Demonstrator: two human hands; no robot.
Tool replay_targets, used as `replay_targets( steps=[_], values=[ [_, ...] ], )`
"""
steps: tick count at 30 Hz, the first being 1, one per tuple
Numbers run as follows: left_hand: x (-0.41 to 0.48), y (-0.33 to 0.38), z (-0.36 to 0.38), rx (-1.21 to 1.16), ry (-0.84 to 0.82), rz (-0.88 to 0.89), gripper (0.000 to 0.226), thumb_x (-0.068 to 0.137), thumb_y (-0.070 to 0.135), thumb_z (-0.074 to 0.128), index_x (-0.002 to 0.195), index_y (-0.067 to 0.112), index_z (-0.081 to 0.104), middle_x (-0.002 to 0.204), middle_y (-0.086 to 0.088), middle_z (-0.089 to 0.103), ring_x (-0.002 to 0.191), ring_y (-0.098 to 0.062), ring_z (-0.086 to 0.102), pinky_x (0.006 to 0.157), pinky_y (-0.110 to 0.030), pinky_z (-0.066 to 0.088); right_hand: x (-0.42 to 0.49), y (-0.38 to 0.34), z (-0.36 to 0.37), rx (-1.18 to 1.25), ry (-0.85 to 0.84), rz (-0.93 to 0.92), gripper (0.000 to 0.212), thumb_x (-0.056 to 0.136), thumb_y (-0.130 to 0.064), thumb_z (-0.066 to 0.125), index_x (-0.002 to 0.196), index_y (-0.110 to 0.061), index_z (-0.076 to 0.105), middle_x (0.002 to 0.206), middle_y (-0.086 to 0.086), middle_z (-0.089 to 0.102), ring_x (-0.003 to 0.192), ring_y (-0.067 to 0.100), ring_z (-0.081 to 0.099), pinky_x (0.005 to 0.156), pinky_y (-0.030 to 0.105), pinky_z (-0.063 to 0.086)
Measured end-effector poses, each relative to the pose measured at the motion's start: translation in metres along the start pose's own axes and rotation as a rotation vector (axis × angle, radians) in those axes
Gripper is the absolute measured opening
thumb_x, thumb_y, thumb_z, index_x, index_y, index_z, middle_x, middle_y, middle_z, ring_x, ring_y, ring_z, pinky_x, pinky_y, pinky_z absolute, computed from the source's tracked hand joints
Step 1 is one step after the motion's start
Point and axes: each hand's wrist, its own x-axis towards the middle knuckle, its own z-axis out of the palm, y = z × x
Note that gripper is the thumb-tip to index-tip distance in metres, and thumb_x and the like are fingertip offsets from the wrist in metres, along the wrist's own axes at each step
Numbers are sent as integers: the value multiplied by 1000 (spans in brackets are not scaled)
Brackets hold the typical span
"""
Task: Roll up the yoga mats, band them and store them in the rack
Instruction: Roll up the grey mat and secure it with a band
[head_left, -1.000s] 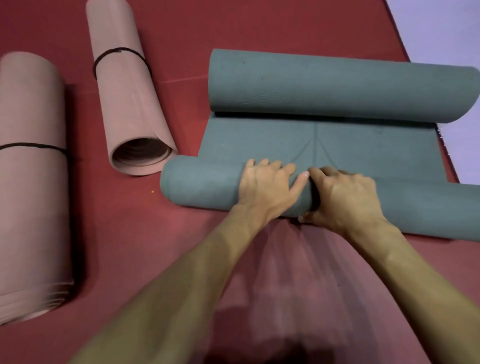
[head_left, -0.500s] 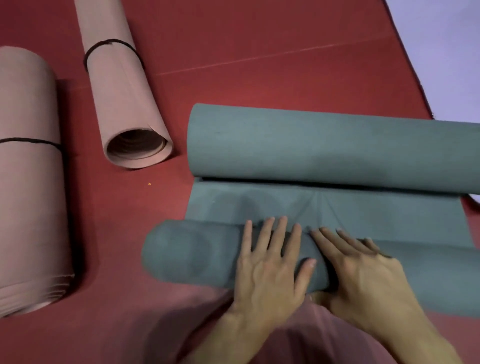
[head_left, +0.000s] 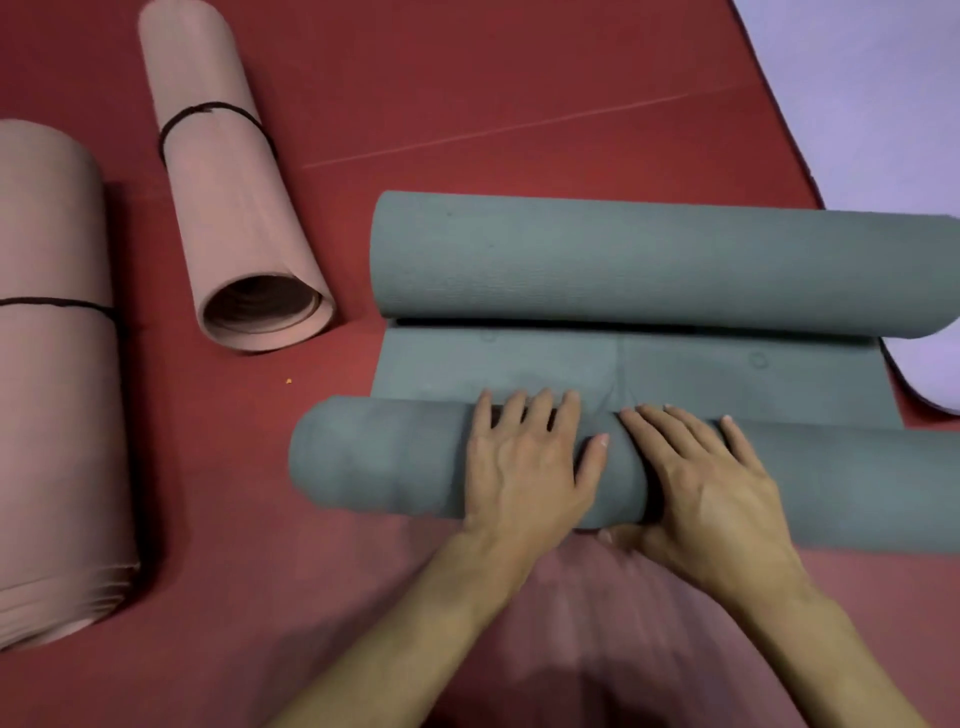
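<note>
Red padded flooring fills most of my view and carries everything else. Under the fingers lies the grey-green yoga mat, rolled in from both ends. Its near roll sits beneath both palms, a flat strip shows just past the fingertips, and its far roll lies beyond that strip, parallel to the near one. Well to the left of the left fingers I see the big pink rolled mat. Between it and the fingers, set farther away, is the slim pink rolled mat, its open end turned toward me. Beyond the right fingers, a lavender mat lies at the far roll's right end. The left hand and right hand press side by side on the near roll, fingers straight, slightly spread, draped over its top and gripping nothing. A black band rings the big pink roll and a second band the slim one. A tiny orange speck lies left of the left fingers.
</note>
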Motion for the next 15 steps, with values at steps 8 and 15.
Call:
replay_targets(
  steps=[8, 15],
  values=[
    [42, -6, -8, 6, -89, -17, 57, 102, 57, 32, 109, 21, 76, 105, -6, 76, 103, -30, 68, 100, -47, 42, 25, -7, -21, -18, -136, 57, 137, 53, -82, 80, 162, -16, 30, 168, 3, 33, 157, 26, 25, 122, 64, 17],
    [85, -9, -15, 27, -201, -34, 51, 105, 49, 36, 112, 16, 76, 110, -11, 76, 108, -33, 69, 96, -41, 46, 51, -6, -11, -75, 87, -32, 117, 37, -65, 90, 137, -14, 59, 134, 7, 66, 120, 33, 63, 107, 64, 43]
  ],
)
